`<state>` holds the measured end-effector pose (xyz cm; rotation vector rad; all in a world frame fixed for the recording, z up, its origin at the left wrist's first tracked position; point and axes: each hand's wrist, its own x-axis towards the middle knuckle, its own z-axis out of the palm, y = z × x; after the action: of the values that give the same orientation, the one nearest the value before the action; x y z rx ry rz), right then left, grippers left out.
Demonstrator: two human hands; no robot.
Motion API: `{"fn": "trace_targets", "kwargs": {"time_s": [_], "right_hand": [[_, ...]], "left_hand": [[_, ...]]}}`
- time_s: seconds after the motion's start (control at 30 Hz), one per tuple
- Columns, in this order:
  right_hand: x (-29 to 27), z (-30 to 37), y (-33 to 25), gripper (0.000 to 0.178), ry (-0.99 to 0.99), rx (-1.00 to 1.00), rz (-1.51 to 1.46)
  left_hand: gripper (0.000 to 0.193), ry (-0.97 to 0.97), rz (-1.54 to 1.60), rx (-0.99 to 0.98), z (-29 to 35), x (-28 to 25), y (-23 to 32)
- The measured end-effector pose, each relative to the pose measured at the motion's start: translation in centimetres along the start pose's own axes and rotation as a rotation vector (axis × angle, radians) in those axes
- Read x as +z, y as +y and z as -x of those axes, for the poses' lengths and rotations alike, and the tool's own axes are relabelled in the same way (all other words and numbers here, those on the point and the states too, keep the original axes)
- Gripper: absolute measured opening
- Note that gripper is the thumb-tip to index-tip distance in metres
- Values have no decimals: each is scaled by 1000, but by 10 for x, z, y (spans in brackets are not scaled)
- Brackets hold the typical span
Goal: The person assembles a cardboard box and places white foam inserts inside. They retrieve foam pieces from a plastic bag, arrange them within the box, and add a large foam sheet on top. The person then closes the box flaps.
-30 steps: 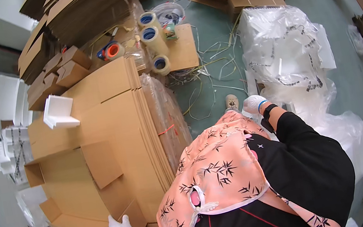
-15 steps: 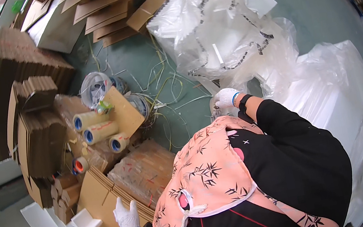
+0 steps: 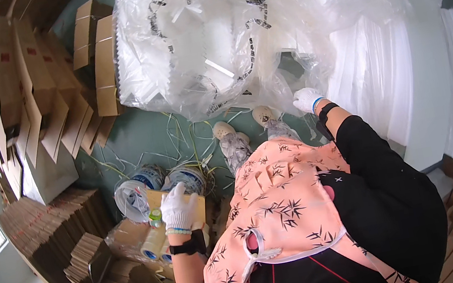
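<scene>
My left hand (image 3: 179, 208), in a white knit glove, is above a tan board (image 3: 156, 199) and next to rolls of packing tape (image 3: 151, 245). Its fingers stick out apart, with nothing visible in them. On the right, my gloved right hand (image 3: 308, 100) is beside crumpled clear plastic film (image 3: 308, 57); whether it touches the film is unclear. Its fingers are loosely bent and no held thing shows. Ahead lies a large clear plastic bag (image 3: 149, 64) with black printed strips, around white foam-like pieces (image 3: 220, 70).
Tall cardboard stacks (image 3: 56, 226) line the left side. Bundled cartons (image 3: 105, 72) stand beside the bag. Plastic pails (image 3: 131, 201) and loose strapping (image 3: 172, 142) are near my feet. A high pile of white sheets (image 3: 371, 70) rises on the right.
My view has turned left. My left hand has come up and forward from beside the lower cardboard to the board and tape rolls. My right hand remains near the plastic film.
</scene>
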<state>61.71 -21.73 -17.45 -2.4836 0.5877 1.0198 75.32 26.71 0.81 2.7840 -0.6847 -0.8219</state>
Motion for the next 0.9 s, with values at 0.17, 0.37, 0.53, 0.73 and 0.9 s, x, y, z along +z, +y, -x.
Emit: {"fn": "trace_targets", "kwargs": {"time_s": [0.17,0.37,0.53,0.73,0.9], "right_hand": [[39,41,-11,35,-35,130,-145],[130,14,17,31,125,66,-284],[143,-44,44,30,88,144,-362],[191,-131,132,32,208,153,-503],[165,-200,203,29,84,348,-514]], "left_hand": [[51,-188,-57,363,-140,41,62],[50,-399,-94,653,-223,94,175],[51,-533,-82,754,-263,162,241],[48,-570,11,795,-310,256,300],[40,-283,42,938,-351,333,322]]}}
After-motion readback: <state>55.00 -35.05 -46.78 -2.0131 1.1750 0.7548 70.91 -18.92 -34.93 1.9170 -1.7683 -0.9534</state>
